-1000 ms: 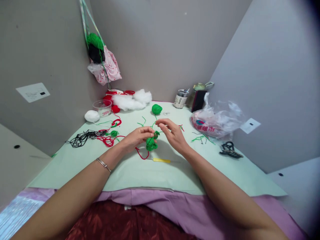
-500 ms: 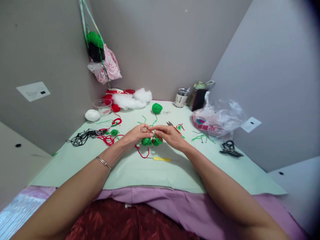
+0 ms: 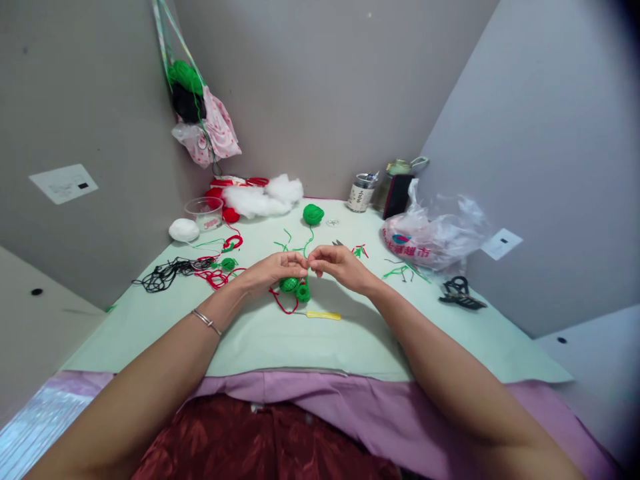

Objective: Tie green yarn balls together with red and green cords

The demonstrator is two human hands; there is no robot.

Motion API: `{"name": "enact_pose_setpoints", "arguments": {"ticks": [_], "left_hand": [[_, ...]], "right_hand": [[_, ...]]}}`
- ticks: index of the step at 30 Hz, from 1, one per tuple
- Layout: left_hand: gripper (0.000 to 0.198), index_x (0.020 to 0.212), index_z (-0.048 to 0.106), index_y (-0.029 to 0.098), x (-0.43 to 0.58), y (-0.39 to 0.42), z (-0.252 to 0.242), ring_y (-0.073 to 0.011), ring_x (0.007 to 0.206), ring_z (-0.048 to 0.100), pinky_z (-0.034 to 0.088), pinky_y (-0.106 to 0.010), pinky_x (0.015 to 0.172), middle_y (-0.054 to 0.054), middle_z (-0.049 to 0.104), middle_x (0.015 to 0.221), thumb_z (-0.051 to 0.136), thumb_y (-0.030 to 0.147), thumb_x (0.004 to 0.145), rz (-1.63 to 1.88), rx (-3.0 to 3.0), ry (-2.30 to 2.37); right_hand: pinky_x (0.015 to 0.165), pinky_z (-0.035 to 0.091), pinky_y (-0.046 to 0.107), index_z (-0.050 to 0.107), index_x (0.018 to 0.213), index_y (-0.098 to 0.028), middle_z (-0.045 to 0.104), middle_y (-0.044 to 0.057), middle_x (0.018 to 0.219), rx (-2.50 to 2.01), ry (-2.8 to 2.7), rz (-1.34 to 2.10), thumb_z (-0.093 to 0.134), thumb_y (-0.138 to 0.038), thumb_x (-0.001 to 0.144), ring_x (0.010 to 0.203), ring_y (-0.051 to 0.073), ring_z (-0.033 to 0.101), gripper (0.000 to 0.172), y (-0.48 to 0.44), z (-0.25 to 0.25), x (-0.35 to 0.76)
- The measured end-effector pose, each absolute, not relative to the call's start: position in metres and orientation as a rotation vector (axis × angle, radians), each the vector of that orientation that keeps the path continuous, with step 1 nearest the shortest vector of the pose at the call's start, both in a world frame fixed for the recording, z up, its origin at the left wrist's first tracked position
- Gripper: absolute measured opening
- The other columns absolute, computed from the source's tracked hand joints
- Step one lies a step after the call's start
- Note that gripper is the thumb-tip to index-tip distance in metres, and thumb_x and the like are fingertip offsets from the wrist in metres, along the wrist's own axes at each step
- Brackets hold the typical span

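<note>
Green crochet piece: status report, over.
Left hand, right hand fingertips meeting, pinching green yarn. Green crochet piece just below them, over the mat. Yellow hook lies nearby, red strand beneath; nothing blocking.

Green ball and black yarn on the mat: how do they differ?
The green ball is wound tight and round; the black yarn is a loose, sprawling tangle. The ball lies at the back, by the white stuffing; the black yarn lies at the left. A green strand runs from the ball toward the left hand and right hand; the black yarn lies apart from them. Both rest on the mat.
</note>
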State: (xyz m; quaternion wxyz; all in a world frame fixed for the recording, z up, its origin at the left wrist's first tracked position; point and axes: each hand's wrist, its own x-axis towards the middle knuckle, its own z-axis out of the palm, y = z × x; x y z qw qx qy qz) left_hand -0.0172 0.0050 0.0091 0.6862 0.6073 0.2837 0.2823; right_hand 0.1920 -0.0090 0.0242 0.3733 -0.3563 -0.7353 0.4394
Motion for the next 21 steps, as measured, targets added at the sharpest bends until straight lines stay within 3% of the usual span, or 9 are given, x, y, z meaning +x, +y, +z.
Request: {"name": "enact_pose_setpoints", "arguments": {"ticks": [5,11,17,21], "left_hand": [[0.022,0.085,0.069,0.017,-0.017,0.003,0.011,-0.0147,0.071,0.056,0.039,-0.029,0.068,-0.004,0.066,0.082,0.075,0.035,0.074,0.603,1.391,0.653],[0.022,0.084,0.071,0.018,-0.016,0.002,0.010,-0.0155,0.076,0.056,0.040,-0.029,0.071,-0.005,0.066,0.088,0.074,0.037,0.074,0.578,1.430,0.649],[0.024,0.090,0.071,0.018,-0.016,0.004,0.006,-0.0178,0.085,0.058,0.042,-0.029,0.075,-0.008,0.068,0.097,0.072,0.038,0.077,0.564,1.454,0.597],[0.023,0.086,0.069,0.017,-0.016,0.002,0.007,-0.0141,0.073,0.057,0.041,-0.025,0.063,-0.008,0.068,0.092,0.072,0.038,0.078,0.521,1.441,0.645]], "right_hand": [[0.062,0.044,0.024,0.063,0.081,-0.016,0.059,-0.001,0.070,-0.912,-1.666,1.153,0.069,-0.039,0.080,0.063,0.010,0.052,0.023,-0.006,0.024,0.195],[0.054,0.044,0.021,0.058,0.086,-0.018,0.070,0.005,0.091,-0.842,-1.439,1.479,0.072,-0.044,0.078,0.064,0.009,0.059,0.031,-0.010,0.024,0.190],[0.050,0.043,0.019,0.059,0.087,-0.018,0.069,0.001,0.079,-0.746,-1.362,1.662,0.073,-0.041,0.080,0.056,0.008,0.056,0.028,-0.016,0.027,0.187],[0.048,0.041,0.019,0.061,0.085,-0.017,0.061,-0.003,0.065,-0.758,-1.348,1.672,0.074,-0.039,0.079,0.050,0.006,0.051,0.026,-0.016,0.026,0.185]]}}
